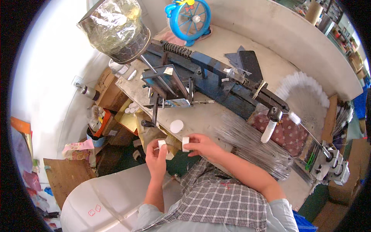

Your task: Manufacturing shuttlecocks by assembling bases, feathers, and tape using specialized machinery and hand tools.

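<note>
Just off the bench's front edge, my left hand [156, 154] pinches a small white block [161, 143] between thumb and fingers. A short gap to the right, my right hand [203, 146] grips a second small white block [186, 144]. What the blocks are made of I cannot make out. On the bench beyond them lies a flat white disc [176, 126], apart from both hands. Behind it stands a blue metal bench machine [216, 75] with a spring, a crank and a white handle [268, 132].
A bundle of thin wires [255, 149] lies to the right, by a polka-dot cushion [284, 135]. White bristled pieces [305, 92] are fanned out beyond. A blue toy-like wheel [189, 19] stands at the back. Small white discs [132, 108] sit left, near a yellow-lined box.
</note>
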The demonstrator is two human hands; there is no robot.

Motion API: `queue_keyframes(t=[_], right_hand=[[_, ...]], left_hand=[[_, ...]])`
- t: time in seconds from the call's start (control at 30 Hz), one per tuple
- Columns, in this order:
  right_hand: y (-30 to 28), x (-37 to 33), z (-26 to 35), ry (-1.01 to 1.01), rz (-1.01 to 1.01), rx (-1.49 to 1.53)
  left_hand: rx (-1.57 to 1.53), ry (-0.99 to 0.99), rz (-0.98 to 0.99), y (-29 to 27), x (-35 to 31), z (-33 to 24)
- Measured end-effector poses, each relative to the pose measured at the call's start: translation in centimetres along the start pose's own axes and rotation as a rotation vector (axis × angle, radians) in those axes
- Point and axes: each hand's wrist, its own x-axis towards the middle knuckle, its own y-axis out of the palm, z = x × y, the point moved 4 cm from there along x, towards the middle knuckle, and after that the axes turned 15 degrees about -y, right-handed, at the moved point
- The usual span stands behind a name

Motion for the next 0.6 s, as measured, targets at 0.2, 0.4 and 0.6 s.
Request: queue_keyframes(t=[0.2, 0.4, 0.6], right_hand=[[1.8, 3.6, -2.4, -0.285, -0.007, -0.114], [0.0, 0.0, 0.4, -0.324, -0.082, -0.205], [-3.8, -1.5, 3.6, -0.433, -0.369, -0.069]], left_hand=[[-0.157, 0.022, -0.098, 0.6, -0.9, -0.9], [0.365, 0.277, -0.124, 1.5, -1.3, -2.0], [0.580, 0.467, 0.006, 8.3, -0.9, -1.6]])
